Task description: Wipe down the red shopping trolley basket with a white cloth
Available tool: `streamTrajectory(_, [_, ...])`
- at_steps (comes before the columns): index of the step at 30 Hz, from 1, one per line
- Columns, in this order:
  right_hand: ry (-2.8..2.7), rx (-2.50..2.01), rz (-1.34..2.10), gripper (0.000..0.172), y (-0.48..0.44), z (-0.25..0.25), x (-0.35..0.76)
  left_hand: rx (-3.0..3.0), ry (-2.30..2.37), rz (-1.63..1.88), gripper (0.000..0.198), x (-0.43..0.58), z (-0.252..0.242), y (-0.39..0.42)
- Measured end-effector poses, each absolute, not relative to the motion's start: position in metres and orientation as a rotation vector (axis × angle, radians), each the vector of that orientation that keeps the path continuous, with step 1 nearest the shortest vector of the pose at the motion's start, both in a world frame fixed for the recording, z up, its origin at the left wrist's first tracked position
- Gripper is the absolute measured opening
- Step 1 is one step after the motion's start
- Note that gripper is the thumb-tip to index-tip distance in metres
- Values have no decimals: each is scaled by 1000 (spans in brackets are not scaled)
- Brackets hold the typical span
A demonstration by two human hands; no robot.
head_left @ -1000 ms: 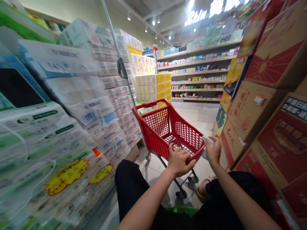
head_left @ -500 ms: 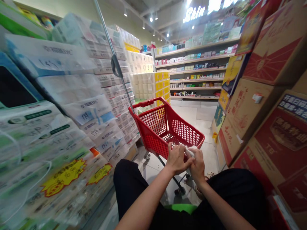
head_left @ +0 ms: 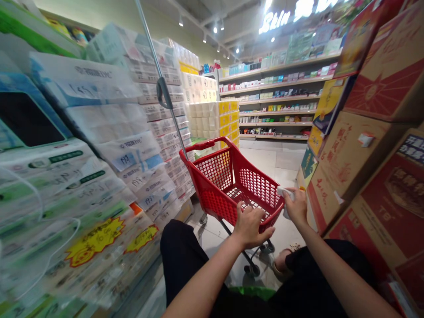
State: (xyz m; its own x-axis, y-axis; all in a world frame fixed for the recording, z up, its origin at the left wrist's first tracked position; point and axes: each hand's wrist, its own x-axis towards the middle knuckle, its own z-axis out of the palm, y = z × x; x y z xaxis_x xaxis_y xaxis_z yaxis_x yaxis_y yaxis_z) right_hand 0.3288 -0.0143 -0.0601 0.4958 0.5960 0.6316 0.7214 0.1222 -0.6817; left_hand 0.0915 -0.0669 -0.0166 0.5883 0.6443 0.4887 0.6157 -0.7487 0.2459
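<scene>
The left hand (head_left: pixel 250 223) grips the near rim of the red cart (head_left: pixel 212 201) while the right hand (head_left: pixel 296 205), closed around a white cloth (head_left: pixel 284 193), presses it on the near right corner, so the wiping seems far from finished.

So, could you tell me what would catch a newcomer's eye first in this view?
The red shopping cart in mid-aisle stands out, with the left hand gripping its near rim and the right hand holding a white cloth at its right corner. Stacked tissue packs wall the left side, cardboard boxes the right.
</scene>
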Motion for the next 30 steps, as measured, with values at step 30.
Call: streamTrajectory(30, [-1465,-1643,26,38,-58,-53,312,2966,1435,972,39,30,-11,30])
